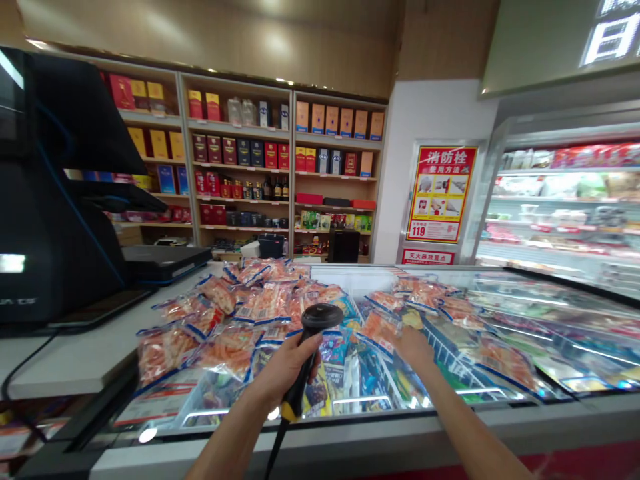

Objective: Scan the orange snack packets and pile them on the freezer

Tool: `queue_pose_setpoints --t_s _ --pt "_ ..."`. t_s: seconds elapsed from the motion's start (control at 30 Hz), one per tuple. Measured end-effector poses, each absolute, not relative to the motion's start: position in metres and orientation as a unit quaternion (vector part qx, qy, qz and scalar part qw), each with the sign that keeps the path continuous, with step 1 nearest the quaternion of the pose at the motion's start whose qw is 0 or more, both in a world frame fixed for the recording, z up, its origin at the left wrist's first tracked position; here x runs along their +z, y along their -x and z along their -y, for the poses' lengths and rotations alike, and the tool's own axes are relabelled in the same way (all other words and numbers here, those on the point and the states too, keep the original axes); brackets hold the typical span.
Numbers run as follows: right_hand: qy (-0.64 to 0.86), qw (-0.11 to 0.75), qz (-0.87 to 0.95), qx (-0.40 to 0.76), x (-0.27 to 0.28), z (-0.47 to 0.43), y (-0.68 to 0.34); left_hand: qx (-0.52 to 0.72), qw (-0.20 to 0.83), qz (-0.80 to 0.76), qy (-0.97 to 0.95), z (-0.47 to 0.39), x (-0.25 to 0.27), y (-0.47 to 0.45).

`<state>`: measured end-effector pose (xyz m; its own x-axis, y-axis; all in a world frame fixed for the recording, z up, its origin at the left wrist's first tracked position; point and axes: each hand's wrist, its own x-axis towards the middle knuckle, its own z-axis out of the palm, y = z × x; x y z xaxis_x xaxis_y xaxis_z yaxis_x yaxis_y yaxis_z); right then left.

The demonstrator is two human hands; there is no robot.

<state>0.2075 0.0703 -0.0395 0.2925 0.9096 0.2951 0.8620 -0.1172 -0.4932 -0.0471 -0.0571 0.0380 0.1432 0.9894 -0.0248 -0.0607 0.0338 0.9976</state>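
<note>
My left hand is closed around the dark handle of a barcode scanner. Its head points forward over the freezer, and its cord hangs down from the yellow-trimmed handle end. My right hand is at the right edge of a clear bag of orange-pink food with blue edging. The fingers look closed on that edge, though their tips are partly hidden. Similar bags are piled to the left of the scanner, such as one bag near the counter. More lie beyond my right hand, including a bag on the glass.
The chest freezer's front rim runs below my forearms. A dark checkout terminal stands on the white counter at left. Shelves of boxed bottles line the back wall. A lit display fridge is at right.
</note>
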Motion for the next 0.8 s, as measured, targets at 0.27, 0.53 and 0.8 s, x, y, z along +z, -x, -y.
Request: queue_pose_setpoints --t_s 0.27,0.53,0.8 --pt "0.703 0.332 0.622 0.088 -0.042 -0.085 -0.195 0.467 0.546 -0.461 -0.521 0.059 0.039 0.048" --pt "0.626 0.533 0.561 0.093 -0.032 -0.088 -0.18 0.467 0.518 -0.441 -0.565 0.065 0.058 0.044" --pt "0.617 0.552 0.553 0.1 -0.025 -0.086 -0.162 0.463 0.529 -0.415 -0.578 0.061 0.056 0.033"
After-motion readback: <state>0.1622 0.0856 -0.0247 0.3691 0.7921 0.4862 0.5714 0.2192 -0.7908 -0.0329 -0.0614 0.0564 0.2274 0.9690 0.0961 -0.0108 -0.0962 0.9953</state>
